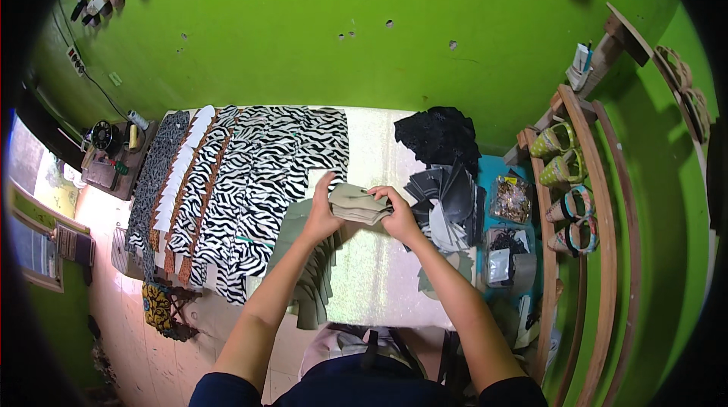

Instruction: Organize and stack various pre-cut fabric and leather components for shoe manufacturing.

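Observation:
A thick stack of olive-grey cut pieces (359, 204), of leather or fabric, is held above the table between my two hands. My left hand (324, 208) closes on its left end, with one finger pointing up along the side. Around the right end my right hand (396, 211) is wrapped, fingers curled over the top edge. Beside my left forearm, more olive pieces (297, 244) lie overlapped, hanging past the table's front edge. A few pale olive scraps (444, 277) rest near my right forearm.
Zebra-print pieces (262, 157) cover the table's (371, 286) left part. On its right lie black material (436, 138) and black cut pieces (447, 195). Blue bins (497, 223) and a wooden rack (580, 202) with sandals stand at right; a sewing machine (106, 138) is far left.

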`<state>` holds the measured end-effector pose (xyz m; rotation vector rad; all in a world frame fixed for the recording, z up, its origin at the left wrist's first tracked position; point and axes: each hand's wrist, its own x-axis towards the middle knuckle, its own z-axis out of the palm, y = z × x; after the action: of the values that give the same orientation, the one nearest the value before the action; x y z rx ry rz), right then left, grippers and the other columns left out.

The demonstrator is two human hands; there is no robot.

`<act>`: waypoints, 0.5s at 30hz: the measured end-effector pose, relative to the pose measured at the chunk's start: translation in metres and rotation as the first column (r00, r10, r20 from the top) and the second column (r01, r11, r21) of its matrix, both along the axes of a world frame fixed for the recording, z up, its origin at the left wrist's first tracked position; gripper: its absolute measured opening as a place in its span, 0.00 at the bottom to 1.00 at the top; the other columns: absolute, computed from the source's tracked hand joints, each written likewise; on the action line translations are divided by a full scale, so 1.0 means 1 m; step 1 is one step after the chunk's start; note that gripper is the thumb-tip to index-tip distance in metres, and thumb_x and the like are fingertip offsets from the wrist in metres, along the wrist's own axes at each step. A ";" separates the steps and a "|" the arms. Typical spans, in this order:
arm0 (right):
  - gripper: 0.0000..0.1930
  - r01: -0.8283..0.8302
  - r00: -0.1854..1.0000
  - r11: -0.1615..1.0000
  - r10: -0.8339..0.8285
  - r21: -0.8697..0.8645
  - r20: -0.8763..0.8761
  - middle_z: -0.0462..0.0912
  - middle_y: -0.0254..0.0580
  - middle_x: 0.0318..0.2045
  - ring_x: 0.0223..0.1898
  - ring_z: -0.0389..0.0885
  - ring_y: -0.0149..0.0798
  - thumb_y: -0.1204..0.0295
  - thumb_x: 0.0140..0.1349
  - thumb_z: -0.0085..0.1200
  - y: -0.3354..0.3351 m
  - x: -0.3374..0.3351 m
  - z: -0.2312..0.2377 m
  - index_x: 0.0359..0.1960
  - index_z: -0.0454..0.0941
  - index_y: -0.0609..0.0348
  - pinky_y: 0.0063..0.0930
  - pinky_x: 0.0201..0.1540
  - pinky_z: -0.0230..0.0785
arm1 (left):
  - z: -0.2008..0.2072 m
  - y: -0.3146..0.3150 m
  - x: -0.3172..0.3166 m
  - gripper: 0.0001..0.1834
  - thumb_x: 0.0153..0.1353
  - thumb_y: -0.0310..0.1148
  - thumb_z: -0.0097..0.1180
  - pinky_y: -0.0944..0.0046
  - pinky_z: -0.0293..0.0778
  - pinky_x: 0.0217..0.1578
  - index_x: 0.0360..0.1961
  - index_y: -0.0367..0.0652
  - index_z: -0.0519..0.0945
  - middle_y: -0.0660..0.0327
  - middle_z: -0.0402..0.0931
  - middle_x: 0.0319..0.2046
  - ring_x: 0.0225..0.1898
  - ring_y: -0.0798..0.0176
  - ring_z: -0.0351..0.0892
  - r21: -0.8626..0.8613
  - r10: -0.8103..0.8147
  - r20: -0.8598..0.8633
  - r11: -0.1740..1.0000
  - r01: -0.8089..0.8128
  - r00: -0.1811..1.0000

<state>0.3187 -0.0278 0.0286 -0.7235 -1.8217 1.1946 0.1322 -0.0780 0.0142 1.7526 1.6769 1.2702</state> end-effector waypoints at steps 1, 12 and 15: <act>0.19 -0.031 0.999 1.000 0.031 -0.003 -0.042 0.75 0.42 0.41 0.45 0.73 0.38 0.91 0.39 0.41 -0.010 0.007 -0.002 0.34 0.64 0.59 0.26 0.48 0.63 | 0.003 -0.007 0.000 0.37 0.35 0.27 0.64 0.59 0.54 0.57 0.51 0.40 0.64 0.50 0.58 0.55 0.59 0.50 0.55 -0.095 -0.099 0.129 0.989 0.112 0.987; 0.20 -0.028 0.994 0.747 -0.047 -0.664 -0.094 0.74 0.41 0.41 0.46 0.72 0.34 0.81 0.53 0.51 -0.127 0.085 0.012 0.47 0.62 0.58 0.22 0.47 0.66 | 0.010 -0.131 0.072 0.17 0.51 0.33 0.60 0.71 0.68 0.34 0.39 0.37 0.71 0.64 0.74 0.30 0.32 0.73 0.71 -0.388 -0.023 0.527 0.883 0.265 0.850; 0.22 0.022 0.983 0.608 -0.159 -0.794 -0.095 0.75 0.47 0.40 0.48 0.73 0.42 0.73 0.54 0.54 -0.147 0.108 -0.012 0.50 0.60 0.59 0.26 0.45 0.67 | 0.003 -0.148 0.096 0.24 0.50 0.38 0.61 0.68 0.70 0.35 0.44 0.35 0.68 0.57 0.74 0.33 0.34 0.69 0.72 -0.493 0.166 0.541 0.857 0.151 0.824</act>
<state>0.4266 -0.1748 0.0166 -1.1482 -1.0275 1.9536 0.2280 -0.2259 0.0173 0.9183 1.4693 1.0579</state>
